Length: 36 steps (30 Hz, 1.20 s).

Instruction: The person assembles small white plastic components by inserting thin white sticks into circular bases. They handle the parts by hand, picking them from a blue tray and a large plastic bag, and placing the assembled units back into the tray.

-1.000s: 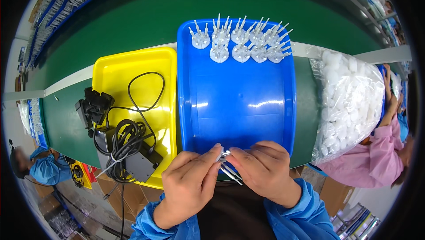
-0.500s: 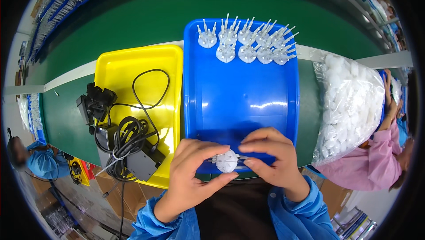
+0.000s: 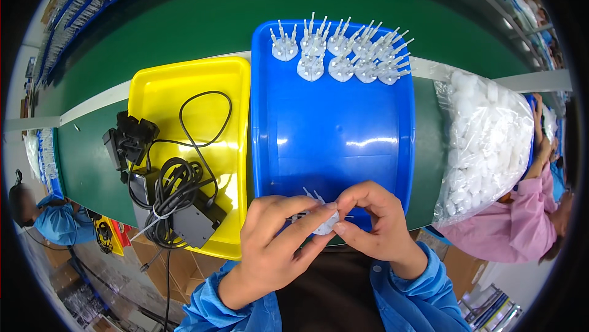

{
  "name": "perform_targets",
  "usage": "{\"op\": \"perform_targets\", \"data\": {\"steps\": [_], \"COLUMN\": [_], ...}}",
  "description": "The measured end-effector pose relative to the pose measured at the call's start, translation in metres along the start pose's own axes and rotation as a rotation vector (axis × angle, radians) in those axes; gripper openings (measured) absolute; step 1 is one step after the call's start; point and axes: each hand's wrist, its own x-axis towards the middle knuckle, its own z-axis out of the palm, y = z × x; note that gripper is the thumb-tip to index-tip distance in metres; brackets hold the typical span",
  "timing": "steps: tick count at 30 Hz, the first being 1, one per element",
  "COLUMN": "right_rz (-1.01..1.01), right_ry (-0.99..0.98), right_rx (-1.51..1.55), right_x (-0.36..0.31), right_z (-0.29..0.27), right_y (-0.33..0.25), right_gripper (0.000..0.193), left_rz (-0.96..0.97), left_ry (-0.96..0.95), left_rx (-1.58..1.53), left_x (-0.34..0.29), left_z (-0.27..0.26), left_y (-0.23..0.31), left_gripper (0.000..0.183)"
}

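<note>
Left hand [image 3: 270, 255] and right hand [image 3: 381, 228], each grip pinching the white part [image 3: 325, 226], meet over the blue tray [image 3: 334, 126]'s near edge.

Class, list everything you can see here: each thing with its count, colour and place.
Pronged pieces: about nine, whitish, far end of blue tray
Held piece: one, whitish, between the hands
Blue tray: one, blue, centre
Yellow tray: one, yellow, left of it
Cable bundle: one, black, over yellow tray
Bracket-like device: one, black, yellow tray's left edge
Bag: one, clear with white contents, right
Table: green, beneath
Co-workers: at least two, pink sleeve right, blue clothing left
Left hand: one, bare, gripping held piece
Right hand: one, bare, at its right side
</note>
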Motion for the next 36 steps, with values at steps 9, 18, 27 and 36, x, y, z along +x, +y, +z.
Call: {"op": "perform_targets", "data": {"steps": [9,18,27,36], "right_rz": [0.044,0.051,0.130,0.143], "right_ry": [-0.033,-0.055,-0.095,-0.046], "right_rx": [0.114,0.144,0.340,-0.191], "right_x": [-0.004,-0.006,-0.005,0.002], "right_z": [-0.003,-0.005,-0.008,-0.008], "right_y": [0.001,0.003,-0.001,-0.012], "right_gripper": [0.039,0.039,0.032,0.009], "left_rz": [0.005,0.010,0.031,0.039], "left_ry": [-0.006,-0.023,-0.030,-0.089], "left_rx": [-0.003,-0.030,-0.054,-0.111], "left_x": [0.000,-0.003,-0.003,-0.011], "left_z": [0.003,0.004,0.004,-0.016], "left_y": [0.002,0.000,-0.001,-0.012], "left_gripper": [0.058,0.058,0.057,0.041]}}
